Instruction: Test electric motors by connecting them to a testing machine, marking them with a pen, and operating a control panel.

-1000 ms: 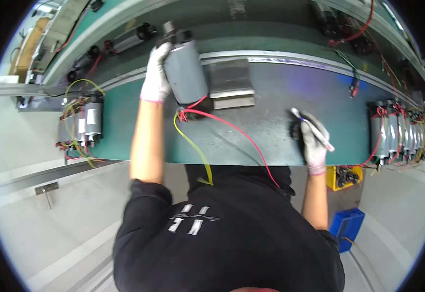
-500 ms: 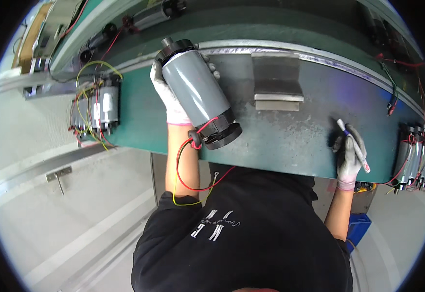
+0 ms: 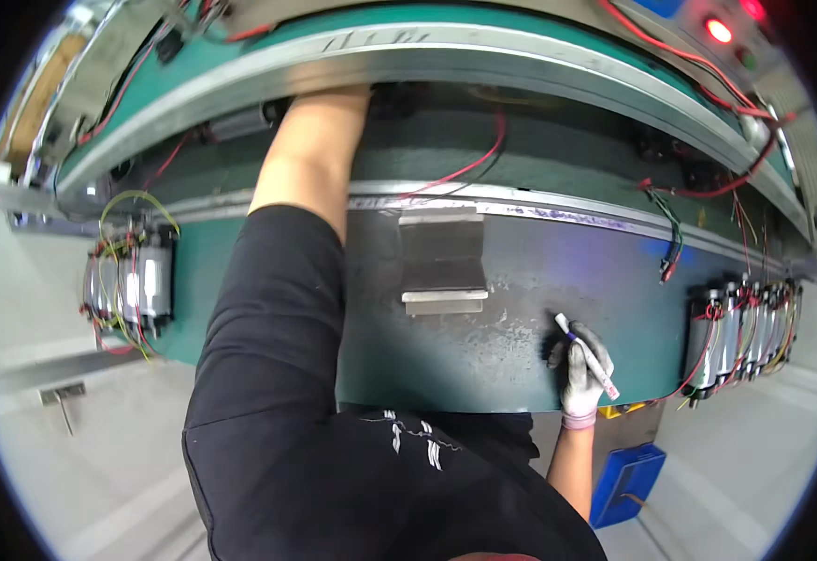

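My left forearm stretches forward beneath the metal rail of the upper shelf, which hides my left hand and whatever it holds. Near that arm, a loose red wire trails out of the dark lower level over the bench's back edge. Lower right, my gloved right hand is closed around a white marker pen, just above the bench surface. A grey metal rest with an angled top sits on the bench between my two arms.
Grey cylindrical motors with wires stand at the bench's left end. Several more motors line the right end. A connector lead hangs over the back edge. Red lights glow at top right; a blue bin is below.
My left arm has swung forward under the shelf, and the grey motor it held is out of sight. The view has shifted forward. My right hand still grips the marker.
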A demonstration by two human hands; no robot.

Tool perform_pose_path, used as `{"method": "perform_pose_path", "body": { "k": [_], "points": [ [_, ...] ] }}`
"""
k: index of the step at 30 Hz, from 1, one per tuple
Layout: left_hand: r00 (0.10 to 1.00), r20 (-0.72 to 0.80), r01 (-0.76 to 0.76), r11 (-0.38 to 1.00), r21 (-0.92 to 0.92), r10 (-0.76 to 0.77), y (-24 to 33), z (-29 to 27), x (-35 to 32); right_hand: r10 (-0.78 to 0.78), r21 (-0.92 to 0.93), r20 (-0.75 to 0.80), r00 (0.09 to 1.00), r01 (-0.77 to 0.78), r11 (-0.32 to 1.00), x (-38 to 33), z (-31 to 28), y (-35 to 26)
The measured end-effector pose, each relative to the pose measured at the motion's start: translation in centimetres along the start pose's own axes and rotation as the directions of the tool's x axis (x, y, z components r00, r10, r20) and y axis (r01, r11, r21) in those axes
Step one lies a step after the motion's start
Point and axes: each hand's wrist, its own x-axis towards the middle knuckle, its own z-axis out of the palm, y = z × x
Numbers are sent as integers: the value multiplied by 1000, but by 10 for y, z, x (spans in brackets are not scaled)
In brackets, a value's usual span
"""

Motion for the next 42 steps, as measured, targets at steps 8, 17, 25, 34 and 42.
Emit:
{"method": "perform_pose_path", "body": {
  "k": [8, 17, 25, 34, 42],
  "points": [
    [888, -238, -348, 913, 213, 394, -63, -76, -145, 179, 246, 12, 984, -176, 953, -7, 10, -17],
    [828, -559, 498, 516, 697, -43, -315, -246, -335, 97, -28, -37, 995, -98, 995, 11, 29, -21],
    [887, -300, 462, 681, 568, -351, -282, -258, -310, -296, -490, 165, 941, 339, 803, 22, 12, -7],
    [913, 77, 323, 597, -735, -400, -207, -179, -405, -339, 27, 137, 931, 339, 941, -6, 39, -113],
    [867, -492, -493, 4, -870, -78, -51, -57, -484, -171, 650, 734, 657, -607, 457, -31, 150, -173]
  ]
}}
